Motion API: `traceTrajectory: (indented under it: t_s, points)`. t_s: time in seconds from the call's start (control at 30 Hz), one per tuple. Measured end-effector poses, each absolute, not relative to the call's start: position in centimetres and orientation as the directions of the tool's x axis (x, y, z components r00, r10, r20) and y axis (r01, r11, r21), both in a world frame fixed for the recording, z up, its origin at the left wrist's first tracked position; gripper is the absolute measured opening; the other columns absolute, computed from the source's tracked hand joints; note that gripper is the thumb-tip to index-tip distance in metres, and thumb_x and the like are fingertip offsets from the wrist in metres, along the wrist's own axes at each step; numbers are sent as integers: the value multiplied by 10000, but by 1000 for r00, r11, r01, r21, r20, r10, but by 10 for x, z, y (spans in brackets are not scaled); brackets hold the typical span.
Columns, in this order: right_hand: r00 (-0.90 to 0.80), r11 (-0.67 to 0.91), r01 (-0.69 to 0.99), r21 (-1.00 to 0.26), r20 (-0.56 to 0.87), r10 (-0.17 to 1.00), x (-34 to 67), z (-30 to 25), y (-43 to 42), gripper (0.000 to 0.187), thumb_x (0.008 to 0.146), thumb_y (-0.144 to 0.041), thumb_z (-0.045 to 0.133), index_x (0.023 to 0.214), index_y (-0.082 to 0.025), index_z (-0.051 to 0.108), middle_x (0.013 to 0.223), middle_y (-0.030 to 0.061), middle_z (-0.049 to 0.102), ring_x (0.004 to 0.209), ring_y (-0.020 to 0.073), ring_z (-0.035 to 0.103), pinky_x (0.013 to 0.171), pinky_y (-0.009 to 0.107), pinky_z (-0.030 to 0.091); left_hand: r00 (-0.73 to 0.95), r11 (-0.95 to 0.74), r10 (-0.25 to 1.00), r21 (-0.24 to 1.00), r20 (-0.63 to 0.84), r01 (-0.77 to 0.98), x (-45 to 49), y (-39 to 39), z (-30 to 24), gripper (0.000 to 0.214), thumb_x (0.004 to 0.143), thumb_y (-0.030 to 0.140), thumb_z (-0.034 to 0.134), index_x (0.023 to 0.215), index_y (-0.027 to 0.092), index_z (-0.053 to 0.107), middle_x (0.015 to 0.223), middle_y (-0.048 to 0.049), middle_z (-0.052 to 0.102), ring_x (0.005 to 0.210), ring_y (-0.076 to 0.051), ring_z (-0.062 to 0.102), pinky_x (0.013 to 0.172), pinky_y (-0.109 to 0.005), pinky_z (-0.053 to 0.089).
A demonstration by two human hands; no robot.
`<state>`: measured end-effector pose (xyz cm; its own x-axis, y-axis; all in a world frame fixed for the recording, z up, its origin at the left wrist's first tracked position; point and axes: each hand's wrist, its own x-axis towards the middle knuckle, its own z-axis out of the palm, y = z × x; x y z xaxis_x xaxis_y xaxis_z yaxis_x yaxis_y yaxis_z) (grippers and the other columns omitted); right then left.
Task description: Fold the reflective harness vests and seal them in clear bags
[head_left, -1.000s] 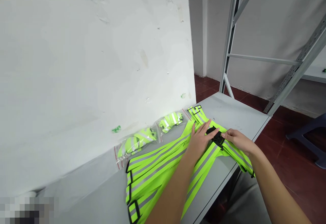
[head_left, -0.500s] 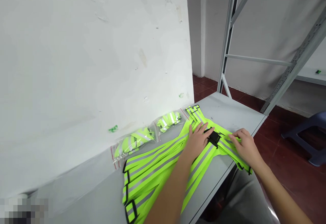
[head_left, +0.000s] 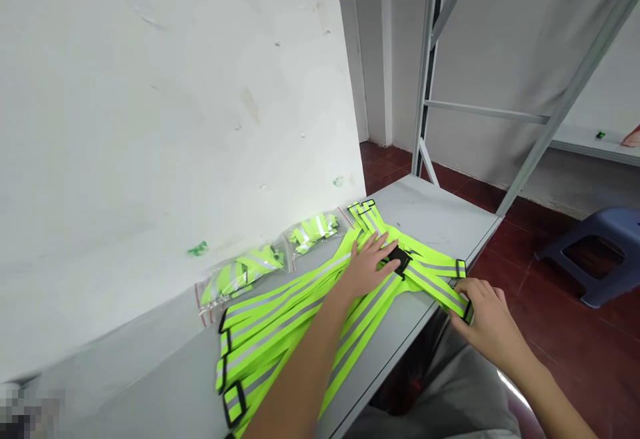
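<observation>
- Head view: the bright green straps (head_left: 300, 319) lie in an overlapping pile on the table (head_left: 420, 206), near two clear bags (head_left: 315, 231).
- Left hand (head_left: 369, 267): flat, fingers spread, pressing the straps beside the black buckle (head_left: 401, 260).
- Right hand (head_left: 484, 309): curled narrowly around a strap end (head_left: 454, 300) at the table edge; whether it pinches firmly, I cannot tell.
- Caution: a pull from the right hand could drag the pile over the edge if the left hand's pressure eases. Overlapping straps could also tangle.
- Not visible: the left forearm covers mid-pile; the frame cuts off the lowest straps; the bottom-left corner is pixelated.
</observation>
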<state>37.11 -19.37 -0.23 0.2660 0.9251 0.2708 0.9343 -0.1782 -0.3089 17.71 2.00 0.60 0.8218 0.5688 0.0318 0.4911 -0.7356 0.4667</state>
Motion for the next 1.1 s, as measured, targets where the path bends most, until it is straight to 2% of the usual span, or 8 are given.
traceTrajectory:
  t_s: [0.1, 0.27, 0.4, 0.5, 0.63, 0.77, 0.97, 1.1]
  points:
    - [273, -150, 919, -365, 314, 909, 372, 9, -195, 241, 827, -313, 573, 1038, -210, 517, 927, 56, 663, 772, 214, 587, 817, 430, 416, 818, -737, 575, 452, 28, 503, 180, 17, 7, 570, 926, 624, 289, 1458, 417, 277, 1586, 37, 147, 1462, -306, 72, 1113, -654, -25]
    - [186, 46, 906, -420, 494, 849, 368, 37, -182, 272, 842, -329, 596, 1092, -247, 525, 997, 58, 660, 902, 240, 601, 805, 385, 454, 803, -753, 594, 382, 42, 536, 180, 15, 5, 539, 941, 608, 249, 1446, 429, 304, 1585, 25, 172, 1457, -331, 77, 1109, -663, 35]
    - [247, 172, 722, -670, 482, 841, 359, 49, -153, 324, 815, -348, 654, 1102, -263, 529, 1055, 50, 630, 931, 216, 608, 777, 327, 480, 781, -757, 622, 295, 54, 583, 182, 10, 11, 523, 941, 598, 262, 1426, 425, 352, 1585, -10, 184, 1451, -357, 89, 1090, -689, 75]
    - [333, 164, 606, -778, 436, 836, 354, 54, -127, 263, 818, -363, 654, 1039, -250, 567, 982, 40, 625, 832, 193, 594, 708, 310, 470, 729, -730, 679, 189, 88, 657, 186, -6, 21, 544, 938, 547, 354, 1436, 329, 376, 1570, -86, 225, 1443, -374, 119, 1085, -704, 65]
    - [310, 182, 694, -696, 518, 797, 349, 64, -99, 157, 828, -384, 641, 820, -229, 616, 811, 18, 595, 731, 172, 542, 678, 307, 423, 753, -752, 651, 215, 94, 623, 186, -35, 27, 613, 969, 505, 264, 1500, 202, 226, 1542, -139, 284, 1436, -306, 207, 1132, -625, 128]
    - [231, 246, 781, -574, 632, 740, 345, 67, -70, 359, 804, -469, 639, 590, -221, 492, 647, -1, 470, 677, 177, 462, 650, 314, 378, 797, -782, 600, 266, 70, 564, 178, -55, 7, 723, 935, 618, 195, 1487, 154, 243, 1574, -153, 170, 1457, -298, 119, 1137, -586, 182]
    - [253, 71, 702, -709, 342, 905, 341, 54, -12, 443, 748, -602, 629, 612, -221, 447, 608, -29, 494, 586, 143, 448, 583, 285, 336, 787, -794, 602, 209, 138, 571, 176, -61, -13, 664, 938, 592, 243, 1438, 163, 332, 1576, -146, 172, 1463, -296, 79, 1130, -625, 142]
    - [177, -10, 665, -747, 144, 974, 336, 44, 19, 443, 663, -616, 685, 737, -220, 503, 750, 3, 603, 704, 185, 530, 617, 281, 356, 776, -785, 612, 243, 155, 570, 176, -63, -8, 606, 957, 534, 253, 1437, 171, 328, 1555, -130, 256, 1458, -284, 118, 1132, -630, 122]
